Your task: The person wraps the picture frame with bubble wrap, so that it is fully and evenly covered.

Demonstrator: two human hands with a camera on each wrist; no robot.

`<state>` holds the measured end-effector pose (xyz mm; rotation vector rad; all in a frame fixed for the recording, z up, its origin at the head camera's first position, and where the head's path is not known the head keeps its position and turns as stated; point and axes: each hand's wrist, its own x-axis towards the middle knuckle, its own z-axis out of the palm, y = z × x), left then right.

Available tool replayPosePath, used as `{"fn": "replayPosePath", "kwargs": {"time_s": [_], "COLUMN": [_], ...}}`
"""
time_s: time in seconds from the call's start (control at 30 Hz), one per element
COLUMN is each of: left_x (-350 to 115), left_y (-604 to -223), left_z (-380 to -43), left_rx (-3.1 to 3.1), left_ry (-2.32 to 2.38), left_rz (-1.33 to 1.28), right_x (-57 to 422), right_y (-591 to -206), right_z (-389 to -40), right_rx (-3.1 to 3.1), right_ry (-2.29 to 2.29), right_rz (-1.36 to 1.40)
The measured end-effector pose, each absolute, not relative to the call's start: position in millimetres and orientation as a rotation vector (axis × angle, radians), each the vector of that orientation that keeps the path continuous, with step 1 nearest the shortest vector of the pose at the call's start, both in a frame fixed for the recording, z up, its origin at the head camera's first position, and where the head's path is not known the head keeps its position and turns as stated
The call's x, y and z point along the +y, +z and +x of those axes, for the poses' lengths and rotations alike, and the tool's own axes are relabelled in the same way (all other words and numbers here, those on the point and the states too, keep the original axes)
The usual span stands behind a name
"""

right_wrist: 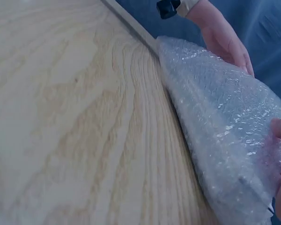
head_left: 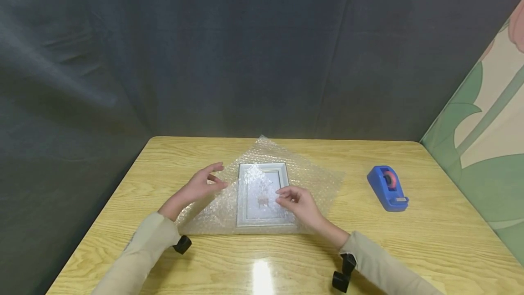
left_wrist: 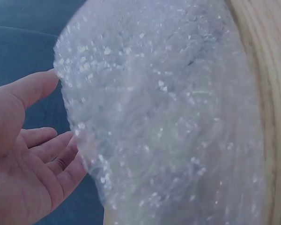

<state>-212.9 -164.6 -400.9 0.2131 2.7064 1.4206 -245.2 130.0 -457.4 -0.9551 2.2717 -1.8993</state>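
Observation:
A pale rectangular picture frame (head_left: 242,199) lies on a clear sheet of bubble wrap (head_left: 311,172), whose near part is folded up over it. Through the plastic, a small pinkish detail shows inside the frame. My left hand (head_left: 200,185) is at the left edge of the folded flap, thumb and fingers spread apart. In the left wrist view, its thumb tip and fingertips meet the edge of the wrap. On the other side, my right hand (head_left: 300,201) has its fingers curled at the flap's right edge, over the frame's right border.
A blue tape dispenser (head_left: 385,190) with a reddish roll stands to the right on the wood-grain table (head_left: 434,222). Dark cloth (head_left: 254,58) hangs behind and along the left. A leaf-patterned panel (head_left: 487,149) borders the right side.

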Motion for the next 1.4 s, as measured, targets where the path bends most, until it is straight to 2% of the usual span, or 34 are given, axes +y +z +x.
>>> {"fn": "replayPosePath", "kwargs": {"time_s": [0.63,0.87,1.4], "left_x": [-152.5,-147.4,-129.8], "left_y": [-417.0,-425.9,-449.0], "left_z": [-216.4,-218.2,-215.5], "left_rx": [2.617,2.61,2.506], "left_ry": [1.47,1.467,1.565], "left_rz": [0.211,0.251,0.072], "right_x": [122.3,121.8,115.3], "right_y": [-466.7,-467.8,-465.8], "right_z": [-256.9,-257.8,-254.9], "right_rx": [2.576,2.606,2.778], "right_ry": [-1.617,-1.567,-1.354], "right_rz": [-0.769,-0.806,-0.915]}}
